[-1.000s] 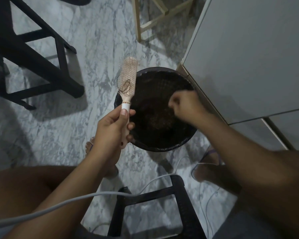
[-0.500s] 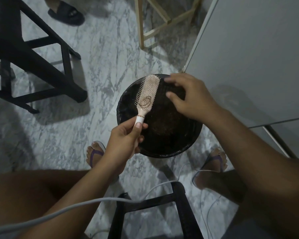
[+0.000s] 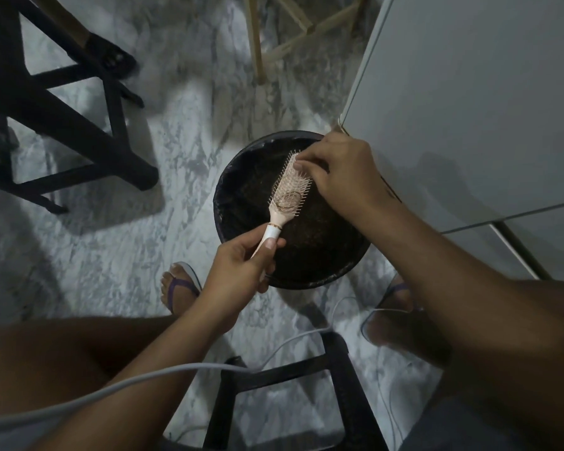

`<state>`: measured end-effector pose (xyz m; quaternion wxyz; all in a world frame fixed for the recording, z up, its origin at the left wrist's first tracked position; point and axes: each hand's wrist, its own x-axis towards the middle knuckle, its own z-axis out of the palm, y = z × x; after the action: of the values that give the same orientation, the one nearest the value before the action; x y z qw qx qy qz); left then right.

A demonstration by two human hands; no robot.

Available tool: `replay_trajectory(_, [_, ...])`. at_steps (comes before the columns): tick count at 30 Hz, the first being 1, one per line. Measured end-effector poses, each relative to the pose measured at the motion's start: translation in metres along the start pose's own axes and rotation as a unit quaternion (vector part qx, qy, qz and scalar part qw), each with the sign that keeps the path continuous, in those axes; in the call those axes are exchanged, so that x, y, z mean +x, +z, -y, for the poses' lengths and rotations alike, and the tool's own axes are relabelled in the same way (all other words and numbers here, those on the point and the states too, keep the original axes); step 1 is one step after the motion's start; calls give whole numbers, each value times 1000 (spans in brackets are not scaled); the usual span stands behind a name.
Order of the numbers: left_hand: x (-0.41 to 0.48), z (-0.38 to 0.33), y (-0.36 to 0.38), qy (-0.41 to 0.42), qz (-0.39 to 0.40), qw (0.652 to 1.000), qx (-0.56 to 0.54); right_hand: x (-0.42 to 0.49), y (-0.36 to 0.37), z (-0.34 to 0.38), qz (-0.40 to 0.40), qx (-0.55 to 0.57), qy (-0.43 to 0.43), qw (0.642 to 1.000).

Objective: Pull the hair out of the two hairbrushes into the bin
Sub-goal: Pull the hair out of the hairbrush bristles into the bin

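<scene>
Holding the pink hairbrush (image 3: pixel 288 190) by its handle over the black bin (image 3: pixel 241 203), the left hand (image 3: pixel 241 271) stays clenched while the right hand (image 3: pixel 342 177) pinches at the top bristles and should, I'd say, pluck the coiled hair (image 3: pixel 287 200) upward.

dim, grainy | brightest on far floor (image 3: pixel 189 102) | stool (image 3: pixel 62 102) casts soft shadow leftward | wide-angle bending at edges | far corners slightly blurred
</scene>
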<state>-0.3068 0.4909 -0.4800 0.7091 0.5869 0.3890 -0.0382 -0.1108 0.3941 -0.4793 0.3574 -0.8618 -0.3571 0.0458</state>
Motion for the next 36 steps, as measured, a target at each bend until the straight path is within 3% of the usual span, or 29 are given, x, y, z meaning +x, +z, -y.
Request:
replay_trajectory(6, [-2,5,3,-65,13,996,-63,12,-11,-2,-113,50,37,992])
replay_trajectory(12, [2,5,-5,-64,-38,996,-48,24,-37,-18,-195,112,110,968])
replay_trajectory(14, [5,3,-7,-55,-47,996,-56,18,-30,-23,-141,95,124,978])
replay_trajectory(16, [7,0,-8,-38,-54,996,-62,6,-14,-31,19,23,159,987])
replay_trajectory(18, [9,-3,-8,-24,-55,996,-63,-9,4,-35,204,-76,192,957])
replay_trajectory(19, [9,-4,-8,-22,-54,996,-62,-13,9,-34,251,-94,196,943])
replay_trajectory(23, [7,-6,-6,-16,-35,997,-66,-10,5,-24,223,-29,176,958])
replay_trajectory(27, [6,-6,-5,-17,-33,998,-52,-3,-4,-30,270,-62,168,946])
replay_trajectory(29, [5,-6,-5,-18,-33,998,-49,-1,-7,-31,230,-39,161,959])
replay_trajectory(33, [6,-5,-5,-17,-33,998,-58,2,-14,-16,149,-9,26,989])
replay_trajectory(36, [8,-4,-4,-22,-28,998,-54,-4,-14,8,141,64,-33,987])
